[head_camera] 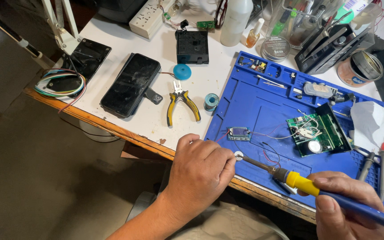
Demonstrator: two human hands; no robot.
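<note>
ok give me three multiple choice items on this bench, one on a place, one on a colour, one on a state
1. Where do the pliers lie?
A. on the blue mat
B. on the white bench top, left of the mat
C. in the tin

2. What colour is the soldering iron collar?
A. yellow
B. green
C. white

3. What does the right hand do?
A. rests empty
B. grips the iron's handle
C. holds the phone

Answers: 1 B, they sit between the phone and the blue mat; 2 A, a yellow band behind the tip; 3 B, fingers wrap the blue handle.
</note>
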